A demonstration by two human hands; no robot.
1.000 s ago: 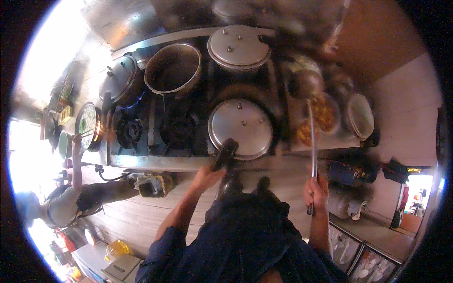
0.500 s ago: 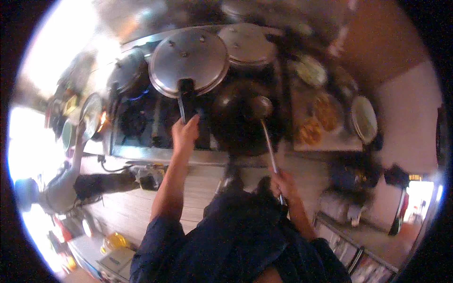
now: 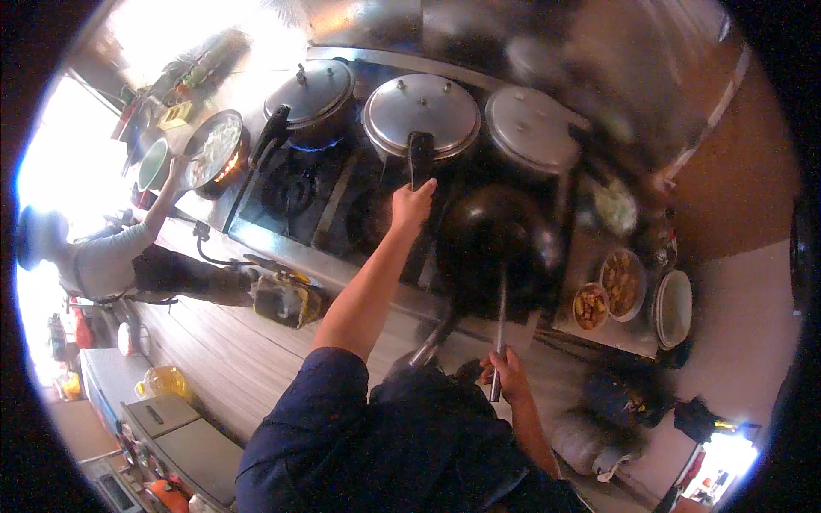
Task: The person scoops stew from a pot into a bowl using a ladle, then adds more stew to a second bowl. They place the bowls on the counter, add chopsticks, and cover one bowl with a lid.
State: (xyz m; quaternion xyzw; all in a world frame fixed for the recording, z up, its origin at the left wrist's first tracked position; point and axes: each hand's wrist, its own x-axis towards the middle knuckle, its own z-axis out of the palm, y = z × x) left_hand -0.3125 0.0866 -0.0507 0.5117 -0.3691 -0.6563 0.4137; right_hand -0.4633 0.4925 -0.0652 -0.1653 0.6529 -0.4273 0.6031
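Note:
My left hand (image 3: 413, 208) is closed at the end of a long dark handle (image 3: 420, 154) that belongs to the middle pressure cooker (image 3: 421, 107). A thin light strip shows just above my fingers. My right hand (image 3: 508, 373) grips the metal shaft of a ladle (image 3: 502, 316), low and close to my body. The shaft reaches up into a large dark wok (image 3: 539, 256), where the ladle's bowl is lost in shadow. Toward me points the wok's handle (image 3: 438, 338), untouched by either hand. The wok's contents are too dark to make out.
Two more lidded cookers (image 3: 318, 90) (image 3: 530, 128) flank the middle one. Blue flame burns under the left one. Bowls of food (image 3: 622, 282) and stacked plates (image 3: 674, 308) stand at right. At left, a co-worker (image 3: 98, 256) reaches to a pan (image 3: 214, 150) of pale food over fire.
The view has shifted, showing more of the stove's left side. My left hand is closer to the cooker. The ladle's bowl, visible before, is now hidden in the dark wok, its shaft more upright.

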